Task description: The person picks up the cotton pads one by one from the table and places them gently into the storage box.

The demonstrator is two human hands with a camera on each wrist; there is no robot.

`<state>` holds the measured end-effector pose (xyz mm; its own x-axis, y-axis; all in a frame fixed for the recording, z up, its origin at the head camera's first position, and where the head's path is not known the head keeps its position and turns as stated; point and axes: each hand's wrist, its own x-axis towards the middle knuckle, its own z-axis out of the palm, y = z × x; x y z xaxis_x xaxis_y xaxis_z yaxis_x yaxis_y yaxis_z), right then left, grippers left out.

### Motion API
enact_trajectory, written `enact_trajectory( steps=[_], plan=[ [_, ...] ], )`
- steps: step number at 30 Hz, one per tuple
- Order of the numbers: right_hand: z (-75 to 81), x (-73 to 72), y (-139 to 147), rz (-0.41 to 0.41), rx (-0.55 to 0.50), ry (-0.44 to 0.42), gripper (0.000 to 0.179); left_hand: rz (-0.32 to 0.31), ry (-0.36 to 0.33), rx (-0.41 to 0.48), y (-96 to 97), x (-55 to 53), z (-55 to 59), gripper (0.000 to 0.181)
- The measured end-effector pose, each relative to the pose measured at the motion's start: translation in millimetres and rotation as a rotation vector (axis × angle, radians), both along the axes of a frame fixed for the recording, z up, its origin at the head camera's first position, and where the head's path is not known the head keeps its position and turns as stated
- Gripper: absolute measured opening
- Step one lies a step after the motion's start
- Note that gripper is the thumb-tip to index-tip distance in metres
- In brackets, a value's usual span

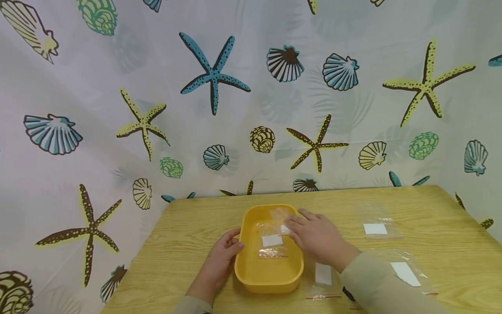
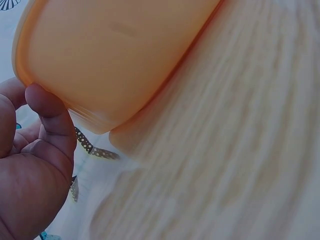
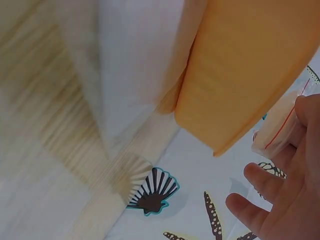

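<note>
A yellow plastic tub (image 1: 269,272) stands on the wooden table. My left hand (image 1: 220,260) holds its left rim, the thumb on the near side in the left wrist view (image 2: 47,107). Inside the tub lies a clear zip bag with a white flat piece (image 1: 272,240). Over the tub's far right part, my right hand (image 1: 318,237) pinches another small zip bag (image 3: 280,122), which has a red seal line and a whitish piece inside. Part of this bag is hidden behind the fingers in the head view.
More zip bags with white pieces lie right of the tub: one close beside it (image 1: 323,274), one farther back (image 1: 375,229) and one by the right sleeve (image 1: 405,274). A small dark object (image 1: 347,294) shows under that sleeve. A patterned curtain (image 1: 243,109) hangs behind the table.
</note>
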<state>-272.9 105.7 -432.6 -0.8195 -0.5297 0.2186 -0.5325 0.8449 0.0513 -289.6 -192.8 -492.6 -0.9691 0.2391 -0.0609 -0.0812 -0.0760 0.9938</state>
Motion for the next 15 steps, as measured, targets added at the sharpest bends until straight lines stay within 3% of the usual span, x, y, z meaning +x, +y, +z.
enact_trajectory(
  steps=[8, 15],
  plan=[
    [4.0, 1.6, -19.2, 0.023, -0.036, 0.006, 0.047, 0.022, 0.006, 0.002, 0.8, 0.4, 0.1, 0.054],
    [4.9, 1.6, -30.8, 0.018, -0.027, 0.012, 0.047, 0.003, 0.005, -0.002, -0.7, -1.6, -2.4, 0.054]
  ],
)
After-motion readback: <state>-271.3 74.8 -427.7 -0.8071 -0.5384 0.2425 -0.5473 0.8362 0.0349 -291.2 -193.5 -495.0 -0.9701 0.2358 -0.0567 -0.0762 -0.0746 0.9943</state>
